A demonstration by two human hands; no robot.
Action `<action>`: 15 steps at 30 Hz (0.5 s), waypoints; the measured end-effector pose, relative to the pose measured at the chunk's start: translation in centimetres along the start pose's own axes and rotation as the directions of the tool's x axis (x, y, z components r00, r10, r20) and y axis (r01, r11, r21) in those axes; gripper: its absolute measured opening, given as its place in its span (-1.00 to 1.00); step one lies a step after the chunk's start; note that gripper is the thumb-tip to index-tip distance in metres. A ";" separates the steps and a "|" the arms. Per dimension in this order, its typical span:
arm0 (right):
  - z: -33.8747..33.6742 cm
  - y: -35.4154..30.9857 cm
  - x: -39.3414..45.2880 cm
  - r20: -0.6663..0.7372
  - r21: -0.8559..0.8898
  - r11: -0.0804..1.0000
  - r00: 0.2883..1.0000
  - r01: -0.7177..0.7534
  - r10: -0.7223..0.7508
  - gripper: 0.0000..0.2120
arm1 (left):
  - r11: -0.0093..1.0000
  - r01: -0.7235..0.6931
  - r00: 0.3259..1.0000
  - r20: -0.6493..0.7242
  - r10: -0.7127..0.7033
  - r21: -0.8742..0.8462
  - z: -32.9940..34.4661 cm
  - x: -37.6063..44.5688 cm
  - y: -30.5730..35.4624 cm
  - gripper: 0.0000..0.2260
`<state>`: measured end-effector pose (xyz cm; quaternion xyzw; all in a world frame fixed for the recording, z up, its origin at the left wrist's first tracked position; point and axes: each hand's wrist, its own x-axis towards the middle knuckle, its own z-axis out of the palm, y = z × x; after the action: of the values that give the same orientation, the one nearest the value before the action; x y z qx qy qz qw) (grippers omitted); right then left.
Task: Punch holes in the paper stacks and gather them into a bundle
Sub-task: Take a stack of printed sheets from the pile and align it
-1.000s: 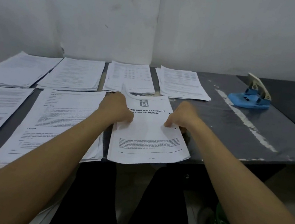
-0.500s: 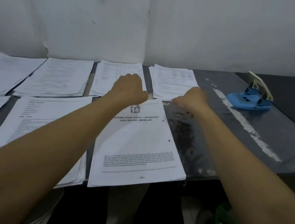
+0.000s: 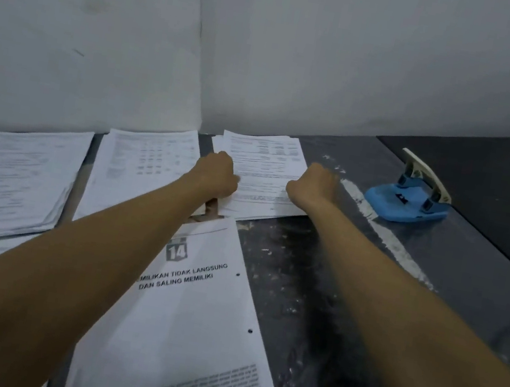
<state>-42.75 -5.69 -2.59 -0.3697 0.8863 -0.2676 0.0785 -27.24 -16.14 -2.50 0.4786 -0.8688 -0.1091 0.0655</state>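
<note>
The far stack [image 3: 263, 174] was gripped at its edges between left hand [image 3: 218, 175] and right hand [image 3: 314, 184], apparently for lifting toward the punch [image 3: 409, 202], right of the right hand.

Matt white paper stacks [image 3: 263, 174], scuffed grey table [image 3: 318, 271], blue plastic punch [image 3: 407, 202].

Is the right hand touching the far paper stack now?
Touching. The head view shows the right hand lying against the right edge of the far paper stack, no gap visible.
</note>
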 end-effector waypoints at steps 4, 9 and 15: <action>0.7 0.1 2.6 0.072 -0.143 0.990 0.997 -0.021 0.031 -0.60 | 0.995 0.011 0.999 0.040 -0.015 0.100 1.1 2.5 0.4 -0.50; -0.1 -0.6 4.8 0.184 -0.152 0.982 0.973 -0.113 0.141 -0.46 | 0.993 0.037 0.997 0.059 -0.044 0.116 0.8 4.1 1.1 -0.64; -0.3 -0.2 5.8 0.282 0.033 0.974 0.937 -0.223 0.205 -0.41 | 0.990 0.133 0.985 0.115 -0.128 -0.036 0.6 4.8 0.9 -0.60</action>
<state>-46.85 -9.71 -1.86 -0.3020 0.8924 -0.2317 0.2423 -30.67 -19.62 -2.85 0.5260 -0.8352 -0.1590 0.0194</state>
